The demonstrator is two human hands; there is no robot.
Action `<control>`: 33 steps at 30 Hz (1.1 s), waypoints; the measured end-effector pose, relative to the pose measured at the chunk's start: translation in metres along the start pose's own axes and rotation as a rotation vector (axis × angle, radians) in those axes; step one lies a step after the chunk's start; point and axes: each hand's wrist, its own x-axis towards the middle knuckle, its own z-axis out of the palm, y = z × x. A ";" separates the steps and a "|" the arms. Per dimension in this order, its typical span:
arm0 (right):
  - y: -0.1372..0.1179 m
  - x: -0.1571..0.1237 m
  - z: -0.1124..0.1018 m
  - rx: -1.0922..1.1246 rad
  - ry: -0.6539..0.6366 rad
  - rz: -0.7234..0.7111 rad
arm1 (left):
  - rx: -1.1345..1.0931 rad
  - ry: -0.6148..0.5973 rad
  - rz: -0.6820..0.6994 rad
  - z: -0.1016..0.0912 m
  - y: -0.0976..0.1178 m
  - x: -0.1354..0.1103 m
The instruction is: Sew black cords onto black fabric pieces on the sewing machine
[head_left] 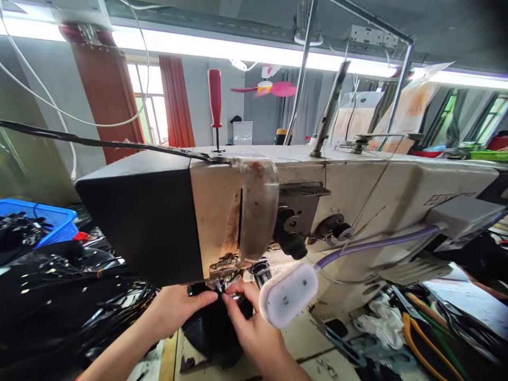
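Observation:
A sewing machine (218, 211) with a stained cream body and a black end cover fills the middle. My left hand (174, 309) is under its head, thumb stretched toward the needle area and fingers closed beneath, at the edge of a black piece of material (210, 333). Opposite it, my right hand (256, 325) has thumb and forefinger pinched at the same spot, close to the shiny metal presser foot (222, 283). The pinched edge is small and dark, and my fingers partly hide it. A lit white lamp (289, 296) hangs just over my right hand.
A red-handled screwdriver (215, 98) stands upright on the machine top. At left, a blue basket (59, 217) sits beside heaped black cords (119, 296). Scissors with orange handles (415, 338), other tools and white cloth (383, 323) crowd the right. A purple cable (377, 238) feeds the lamp.

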 end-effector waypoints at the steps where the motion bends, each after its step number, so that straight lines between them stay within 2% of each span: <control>1: 0.006 -0.003 -0.001 -0.024 -0.011 -0.059 | 0.009 0.009 -0.027 -0.001 0.002 0.000; 5: 0.031 -0.015 -0.002 -0.165 -0.012 -0.219 | -0.046 0.025 -0.144 -0.002 0.008 -0.001; 10: 0.040 -0.017 -0.003 -0.170 -0.036 -0.364 | -0.267 0.090 -0.143 0.002 0.014 -0.006; 13: 0.038 -0.016 -0.005 -0.155 -0.059 -0.344 | -0.358 0.052 -0.142 0.002 0.013 -0.002; 17: 0.039 -0.017 -0.004 -0.130 -0.088 -0.311 | -0.367 -0.114 -0.144 0.000 0.011 0.003; 19: 0.042 -0.017 -0.001 -0.095 -0.063 -0.322 | -0.341 -0.077 -0.228 0.002 0.010 0.001; 22: 0.049 -0.020 0.005 -0.040 -0.020 -0.358 | -0.275 0.052 -0.368 0.008 0.007 -0.005; 25: 0.057 -0.024 0.010 -0.028 -0.028 -0.343 | -0.213 0.116 -0.460 0.012 0.002 -0.008; 27: 0.063 -0.027 0.013 -0.031 -0.012 -0.316 | -0.213 0.113 -0.460 0.012 0.001 -0.008; 30: 0.067 -0.028 0.014 -0.042 0.007 -0.279 | -0.281 0.025 -0.403 0.010 0.004 -0.008; 33: 0.065 -0.024 0.013 -0.053 0.015 -0.256 | -0.347 -0.014 -0.345 0.009 0.009 -0.008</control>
